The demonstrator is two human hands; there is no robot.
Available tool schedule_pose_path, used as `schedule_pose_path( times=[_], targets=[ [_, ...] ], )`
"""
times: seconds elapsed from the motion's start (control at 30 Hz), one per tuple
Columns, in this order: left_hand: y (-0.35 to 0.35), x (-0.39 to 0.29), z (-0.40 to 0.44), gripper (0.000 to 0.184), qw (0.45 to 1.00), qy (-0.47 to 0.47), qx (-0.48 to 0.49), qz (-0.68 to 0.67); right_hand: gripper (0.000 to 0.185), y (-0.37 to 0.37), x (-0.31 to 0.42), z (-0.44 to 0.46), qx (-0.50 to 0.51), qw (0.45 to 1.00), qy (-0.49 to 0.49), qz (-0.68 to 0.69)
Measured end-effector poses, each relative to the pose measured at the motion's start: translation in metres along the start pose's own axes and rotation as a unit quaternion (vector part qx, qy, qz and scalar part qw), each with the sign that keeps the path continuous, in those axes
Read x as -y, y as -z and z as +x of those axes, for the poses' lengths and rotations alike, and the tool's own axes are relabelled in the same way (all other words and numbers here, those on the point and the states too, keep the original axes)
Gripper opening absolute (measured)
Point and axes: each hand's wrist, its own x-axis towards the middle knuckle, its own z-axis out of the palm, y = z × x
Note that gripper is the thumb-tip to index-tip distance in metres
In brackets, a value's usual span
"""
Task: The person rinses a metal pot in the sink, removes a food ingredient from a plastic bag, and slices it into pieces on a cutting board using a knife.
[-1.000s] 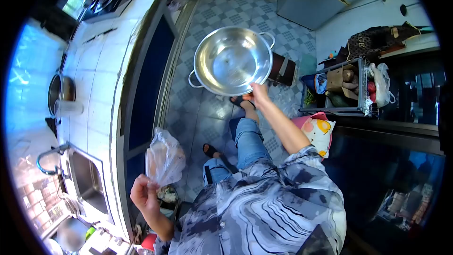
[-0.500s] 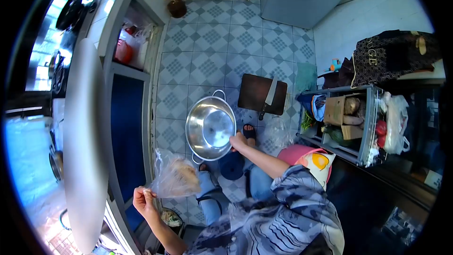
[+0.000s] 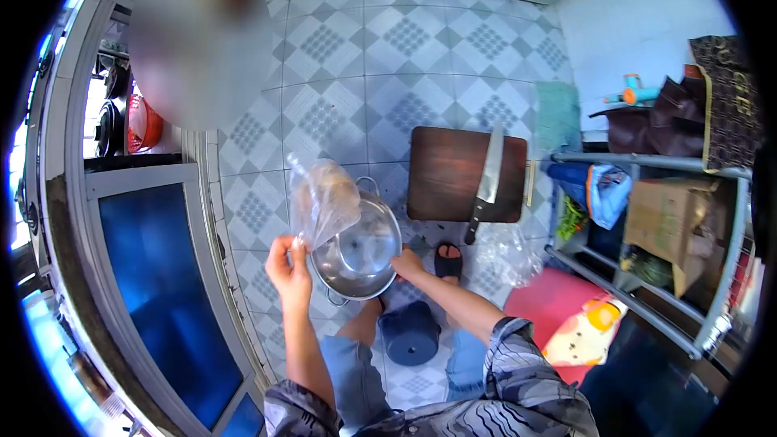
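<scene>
My left hand [image 3: 290, 269] is closed on a clear plastic bag [image 3: 325, 202] with something pale brown inside. The bag overlaps the upper left rim of a shiny metal basin [image 3: 356, 249]. My right hand [image 3: 407, 264] grips the basin's right rim, and the basin has a loop handle at top and bottom. To the right of the basin, a dark brown cutting board [image 3: 453, 174] lies on the tiled floor. A knife [image 3: 490, 174] with a black handle rests across its right side, blade pointing away from me.
A dark blue stool [image 3: 410, 334] stands between my legs. Crumpled clear plastic [image 3: 508, 252] lies below the board. At right are a grey rack [image 3: 631, 291] with a cardboard box and a pink item [image 3: 544, 307]. Blue-panelled cabinet doors [image 3: 166, 275] line the left.
The basin has come down low beside the board. My left hand has moved right and forward with the bag, which now overlaps the basin. The view has shifted, showing board and knife closer.
</scene>
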Motion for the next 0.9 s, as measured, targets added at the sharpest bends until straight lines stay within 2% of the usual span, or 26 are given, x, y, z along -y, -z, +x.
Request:
schedule_pose_path(
  times=[0.03,0.13,0.2,0.23,0.3,0.33,0.37,0.43,0.47,0.5,0.57,0.6,0.63,0.67,0.7,0.73,0.77,0.8,0.83,0.87,0.9],
  targets=[
    [-0.014,0.018,0.01,0.015,0.999,0.022,-0.008,-0.044,0.041,-0.006,-0.005,0.02,0.006,1.0,-0.011,-0.002],
    [-0.046,0.079,0.035,0.014,0.999,0.021,-0.02,-0.044,0.042,-0.023,-0.027,0.082,0.017,0.999,-0.009,0.048],
    [-0.061,0.105,0.05,0.016,0.998,0.058,0.035,-0.005,0.034,-0.019,-0.022,0.108,0.036,0.996,-0.028,0.075],
    [-0.062,0.115,0.053,0.016,0.998,0.054,0.027,-0.003,0.034,-0.019,-0.025,0.121,0.039,0.996,-0.021,0.072],
    [-0.063,0.128,0.061,0.016,0.99,0.087,0.075,0.085,0.032,-0.017,-0.025,0.146,0.061,0.994,-0.021,0.091],
    [-0.065,0.114,0.061,0.014,0.985,0.029,0.089,0.142,0.034,-0.015,-0.022,0.15,0.079,0.992,-0.012,0.095],
    [-0.064,0.106,0.062,0.014,0.986,0.022,0.083,0.145,0.034,-0.021,-0.027,0.163,0.081,0.992,-0.003,0.096],
    [-0.067,0.096,0.062,0.014,0.96,-0.035,0.135,0.241,0.04,-0.024,-0.034,0.179,0.108,0.984,-0.023,0.136],
    [-0.069,0.095,0.061,0.012,0.959,-0.034,0.143,0.244,0.05,-0.021,-0.039,0.183,0.144,0.979,-0.03,0.142],
    [-0.072,0.097,0.061,0.012,0.96,-0.045,0.136,0.239,0.05,-0.017,-0.04,0.187,0.138,0.98,-0.018,0.14],
    [-0.077,0.111,0.053,0.01,0.923,-0.118,0.203,0.304,0.063,-0.016,-0.049,0.18,0.173,0.982,-0.021,0.073],
    [-0.082,0.118,0.05,0.01,0.918,-0.116,0.221,0.307,0.059,-0.018,-0.051,0.172,0.129,0.99,-0.051,0.01],
    [-0.088,0.131,0.045,0.01,0.919,-0.125,0.214,0.305,0.059,-0.012,-0.048,0.16,0.123,0.992,-0.04,0.01],
    [-0.094,0.145,0.043,0.011,0.899,-0.123,0.235,0.348,0.055,-0.005,-0.043,0.142,0.156,0.978,-0.025,-0.14],
    [-0.095,0.155,0.039,0.012,0.876,-0.118,0.258,0.391,0.052,0.0,-0.039,0.116,0.184,0.941,-0.013,-0.283],
    [-0.096,0.155,0.03,0.012,0.878,-0.134,0.249,0.386,0.041,0.014,-0.03,0.078,0.176,0.91,0.061,-0.369],
    [-0.094,0.154,0.02,0.014,0.848,-0.118,0.287,0.429,0.041,0.025,-0.026,0.054,0.16,0.912,0.069,-0.371],
    [-0.098,0.154,0.022,0.017,0.815,-0.1,0.321,0.472,0.038,0.036,-0.016,0.041,0.117,0.845,0.186,-0.487],
    [-0.1,0.161,0.025,0.017,0.815,-0.1,0.321,0.472,0.036,0.039,-0.009,0.033,0.086,0.75,0.29,-0.588],
    [-0.103,0.167,0.023,0.021,0.794,-0.081,0.355,0.488,0.032,0.049,-0.004,0.021,0.033,0.76,0.296,-0.577],
    [-0.105,0.171,0.02,0.025,0.771,-0.062,0.385,0.504,0.033,0.06,0.004,0.009,0.023,0.782,0.294,-0.548]
  ],
)
